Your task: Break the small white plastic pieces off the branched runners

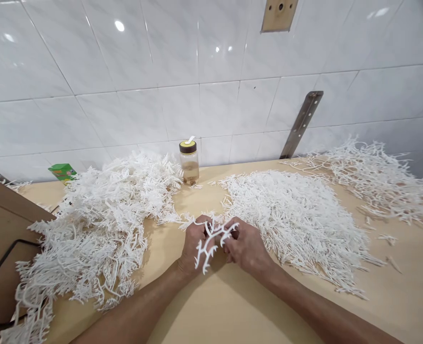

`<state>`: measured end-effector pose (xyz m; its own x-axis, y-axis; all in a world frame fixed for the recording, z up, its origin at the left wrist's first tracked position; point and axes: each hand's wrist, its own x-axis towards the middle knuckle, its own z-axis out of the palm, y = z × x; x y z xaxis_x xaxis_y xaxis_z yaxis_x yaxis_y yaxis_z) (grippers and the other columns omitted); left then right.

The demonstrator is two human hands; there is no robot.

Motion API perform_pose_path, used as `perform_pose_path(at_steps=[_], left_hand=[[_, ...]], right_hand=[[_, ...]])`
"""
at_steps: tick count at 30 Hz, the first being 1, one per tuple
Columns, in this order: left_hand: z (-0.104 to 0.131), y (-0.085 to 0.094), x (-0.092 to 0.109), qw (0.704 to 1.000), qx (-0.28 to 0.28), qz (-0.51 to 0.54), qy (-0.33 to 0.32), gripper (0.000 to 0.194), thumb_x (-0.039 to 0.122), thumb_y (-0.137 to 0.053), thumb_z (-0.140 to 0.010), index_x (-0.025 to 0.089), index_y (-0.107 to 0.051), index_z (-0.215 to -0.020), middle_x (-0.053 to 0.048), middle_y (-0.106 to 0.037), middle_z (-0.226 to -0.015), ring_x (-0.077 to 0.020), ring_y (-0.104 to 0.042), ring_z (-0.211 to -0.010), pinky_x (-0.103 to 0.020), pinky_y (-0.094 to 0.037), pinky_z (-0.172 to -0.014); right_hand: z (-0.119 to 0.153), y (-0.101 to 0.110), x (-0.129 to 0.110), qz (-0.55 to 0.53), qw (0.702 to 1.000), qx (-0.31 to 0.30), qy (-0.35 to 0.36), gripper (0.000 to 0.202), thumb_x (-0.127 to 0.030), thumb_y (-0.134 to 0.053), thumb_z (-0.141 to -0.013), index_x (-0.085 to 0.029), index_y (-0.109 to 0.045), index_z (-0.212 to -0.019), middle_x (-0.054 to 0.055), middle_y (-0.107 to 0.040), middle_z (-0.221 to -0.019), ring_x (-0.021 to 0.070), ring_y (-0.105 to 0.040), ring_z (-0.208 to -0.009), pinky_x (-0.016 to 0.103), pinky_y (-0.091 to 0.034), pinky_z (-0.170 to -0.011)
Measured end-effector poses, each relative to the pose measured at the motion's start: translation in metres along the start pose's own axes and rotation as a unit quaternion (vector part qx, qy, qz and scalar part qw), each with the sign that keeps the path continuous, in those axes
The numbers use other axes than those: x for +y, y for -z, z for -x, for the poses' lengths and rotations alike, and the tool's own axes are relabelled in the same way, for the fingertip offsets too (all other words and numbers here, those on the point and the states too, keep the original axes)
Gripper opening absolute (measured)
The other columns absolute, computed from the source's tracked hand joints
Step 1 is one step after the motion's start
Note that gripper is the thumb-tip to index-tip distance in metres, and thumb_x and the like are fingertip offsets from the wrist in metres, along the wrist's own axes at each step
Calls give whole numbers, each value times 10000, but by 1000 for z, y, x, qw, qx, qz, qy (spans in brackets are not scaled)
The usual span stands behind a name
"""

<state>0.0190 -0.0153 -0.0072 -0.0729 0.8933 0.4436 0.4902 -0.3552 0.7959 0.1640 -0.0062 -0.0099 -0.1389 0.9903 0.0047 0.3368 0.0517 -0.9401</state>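
A white branching piece, which looks like a plastic sprue (215,235), is held up in front of me above the table, its forked tips pointing several ways. My left hand (194,241) is closed on its left side. At its right side my right hand (245,244) has fingers pinched together on a branch; the exact fingertip contact is partly hidden. Left of my hands rises a tangled heap of similar white branching sprues (104,220). To the right lies a broad pile of short, thin white pieces (297,215).
Bare, stringy white branches (372,174) lie at the back right. A clear jar (190,169) with a yellow and dark lid stands by the tiled wall (132,119). A green packet (63,172), a brown box (7,239) and a metal bracket (302,124) border the wooden table (211,306).
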Motion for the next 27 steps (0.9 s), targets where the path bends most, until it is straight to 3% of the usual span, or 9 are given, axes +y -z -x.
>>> perform_pose_path(at_steps=[3,7,8,12,13,16,18,22,27], left_hand=[[-4,3,9,1000,8,5,19,254,305,-582,-822,209,-513,-597,-8,-513,-579,-148,-456,-553,-297,-383,-577],[-6,6,17,997,1,69,46,303,360,-678,-747,215,-487,-561,5,-456,-530,-140,-402,-513,-292,-343,-519],[-6,5,17,995,2,81,59,318,364,-698,-730,217,-475,-557,14,-439,-515,-136,-384,-502,-286,-328,-503],[-9,1,11,988,7,108,113,304,364,-675,-768,207,-505,-570,21,-465,-535,-126,-408,-519,-258,-355,-506],[-10,0,9,987,8,109,116,298,377,-657,-790,205,-527,-584,23,-467,-537,-127,-421,-525,-251,-368,-512],[-7,-3,11,984,7,131,121,255,391,-612,-807,220,-583,-620,22,-497,-561,-141,-454,-537,-240,-417,-505],[-3,-2,16,984,1,135,119,268,399,-566,-827,235,-623,-623,13,-509,-547,-162,-473,-540,-246,-427,-471],[-1,1,18,983,-20,144,111,282,420,-644,-807,218,-613,-614,15,-534,-523,-149,-497,-510,-248,-420,-474],[-11,3,-3,976,-25,162,142,405,551,-657,-788,176,-623,-641,24,-510,-495,-111,-465,-468,-229,-376,-468]], right_hand=[[1,-1,-1,72,989,61,116,106,-298,-582,-806,-199,-598,-769,14,-642,-614,141,-597,-496,247,-492,-469],[-1,0,-1,36,999,-30,18,162,-339,-521,-873,-203,-577,-802,-20,-604,-515,133,-541,-373,230,-420,-365],[-2,0,-1,40,998,-29,29,172,-346,-523,-877,-202,-575,-799,-12,-613,-532,136,-548,-386,232,-420,-369],[-3,-1,-4,111,971,81,195,146,-298,-552,-846,-201,-561,-737,39,-650,-677,158,-612,-575,267,-494,-534],[-3,-1,-5,106,973,85,188,138,-290,-544,-845,-204,-559,-738,32,-643,-658,157,-609,-567,270,-497,-539],[-5,2,-6,32,998,25,46,134,-310,-511,-862,-211,-567,-791,-22,-588,-514,145,-560,-413,250,-464,-422],[-8,7,-6,15,1000,19,-14,120,-299,-508,-852,-210,-568,-799,-23,-596,-504,152,-564,-389,244,-447,-378],[-14,18,-4,56,994,84,33,91,-282,-545,-819,-207,-577,-779,9,-658,-617,164,-628,-499,242,-470,-425],[-20,34,0,93,988,118,21,138,-345,-552,-836,-212,-584,-818,-28,-611,-548,143,-573,-416,251,-461,-446]])
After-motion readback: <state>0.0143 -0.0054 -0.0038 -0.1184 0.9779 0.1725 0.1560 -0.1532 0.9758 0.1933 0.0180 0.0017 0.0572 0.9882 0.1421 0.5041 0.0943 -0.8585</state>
